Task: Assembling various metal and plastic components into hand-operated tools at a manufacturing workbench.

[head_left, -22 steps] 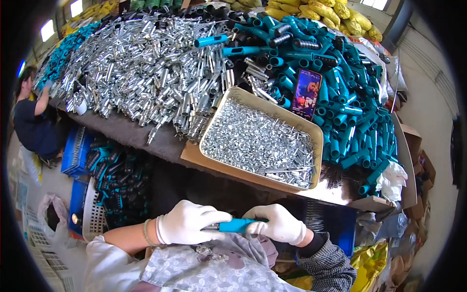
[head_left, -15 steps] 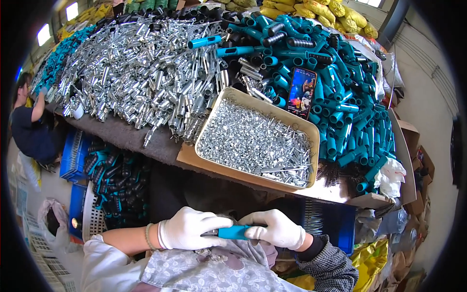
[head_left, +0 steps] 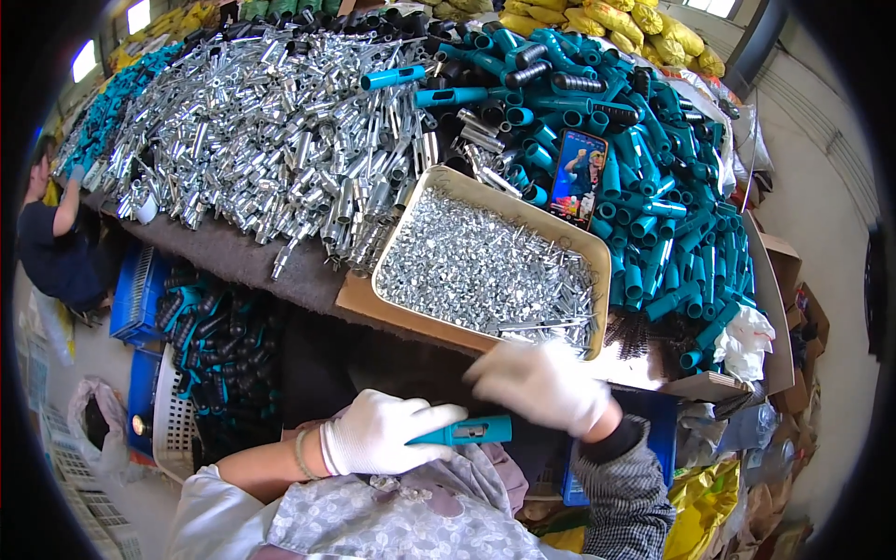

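Observation:
My left hand (head_left: 381,435), in a white glove, grips a teal plastic tube (head_left: 485,429) in front of my apron. A slot in the tube's upper side shows a metal part inside. My right hand (head_left: 541,385), gloved too, is raised at the near edge of a cream tray (head_left: 397,314), apart from the tube. Its fingers are smeared by motion, so I cannot make out their pose. Heaped in the tray are small shiny metal pieces (head_left: 476,271).
Behind the tray lie a large heap of silver metal tubes (head_left: 271,140) and a pile of teal tubes (head_left: 644,205). A phone (head_left: 579,179) leans on the teal pile. Below left, a white basket (head_left: 175,411) stands by black-and-teal handles (head_left: 224,355). Another person (head_left: 58,233) works at far left.
My right hand has let go of the teal tube and moved up toward the tray. The tube stays in my left hand, its slot now showing. The phone's picture has changed.

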`<control>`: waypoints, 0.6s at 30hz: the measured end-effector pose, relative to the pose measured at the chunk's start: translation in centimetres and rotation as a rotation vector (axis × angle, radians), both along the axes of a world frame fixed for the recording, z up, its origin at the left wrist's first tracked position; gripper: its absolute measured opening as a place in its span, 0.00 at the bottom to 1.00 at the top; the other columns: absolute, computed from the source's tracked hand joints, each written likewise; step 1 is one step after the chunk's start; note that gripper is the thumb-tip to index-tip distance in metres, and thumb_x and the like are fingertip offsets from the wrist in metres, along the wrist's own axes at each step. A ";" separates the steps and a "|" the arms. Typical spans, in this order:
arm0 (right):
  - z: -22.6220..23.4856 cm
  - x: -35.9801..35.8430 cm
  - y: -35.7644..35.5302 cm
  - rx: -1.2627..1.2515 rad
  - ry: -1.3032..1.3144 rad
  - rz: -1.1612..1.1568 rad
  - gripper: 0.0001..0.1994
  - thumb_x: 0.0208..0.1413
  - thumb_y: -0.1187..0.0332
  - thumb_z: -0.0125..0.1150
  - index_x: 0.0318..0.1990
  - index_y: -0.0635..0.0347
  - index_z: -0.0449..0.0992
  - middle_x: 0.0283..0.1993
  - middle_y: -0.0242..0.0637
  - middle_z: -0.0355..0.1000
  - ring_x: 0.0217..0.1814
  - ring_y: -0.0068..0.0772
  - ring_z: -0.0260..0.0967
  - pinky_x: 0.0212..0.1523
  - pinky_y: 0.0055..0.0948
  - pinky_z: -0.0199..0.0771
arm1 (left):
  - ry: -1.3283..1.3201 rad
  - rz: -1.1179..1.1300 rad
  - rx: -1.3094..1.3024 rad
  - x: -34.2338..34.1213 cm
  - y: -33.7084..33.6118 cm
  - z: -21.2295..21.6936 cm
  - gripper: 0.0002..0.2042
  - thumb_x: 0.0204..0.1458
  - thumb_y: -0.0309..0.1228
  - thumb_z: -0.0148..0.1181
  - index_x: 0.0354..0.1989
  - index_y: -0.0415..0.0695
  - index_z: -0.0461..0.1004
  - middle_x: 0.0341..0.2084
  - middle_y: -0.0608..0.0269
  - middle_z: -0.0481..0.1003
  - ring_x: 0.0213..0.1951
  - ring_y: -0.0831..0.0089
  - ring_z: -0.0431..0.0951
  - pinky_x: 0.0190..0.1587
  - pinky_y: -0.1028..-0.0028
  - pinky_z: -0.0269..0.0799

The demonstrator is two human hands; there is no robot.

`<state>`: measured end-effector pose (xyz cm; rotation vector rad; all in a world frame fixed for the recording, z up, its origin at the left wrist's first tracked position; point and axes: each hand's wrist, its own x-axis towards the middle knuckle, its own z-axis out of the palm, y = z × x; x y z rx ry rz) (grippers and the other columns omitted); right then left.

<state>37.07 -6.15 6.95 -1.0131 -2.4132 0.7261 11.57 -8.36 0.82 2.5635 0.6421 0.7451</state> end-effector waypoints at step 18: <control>-1.6 7.7 4.5 0.334 -0.211 -0.672 0.07 0.51 0.69 0.61 0.32 0.61 0.83 0.31 0.45 0.77 0.35 0.47 0.77 0.38 0.37 0.76 | -0.056 0.117 -0.085 -1.6 0.6 -1.4 0.23 0.47 0.42 0.70 0.51 0.48 0.77 0.22 0.62 0.76 0.22 0.63 0.79 0.23 0.68 0.73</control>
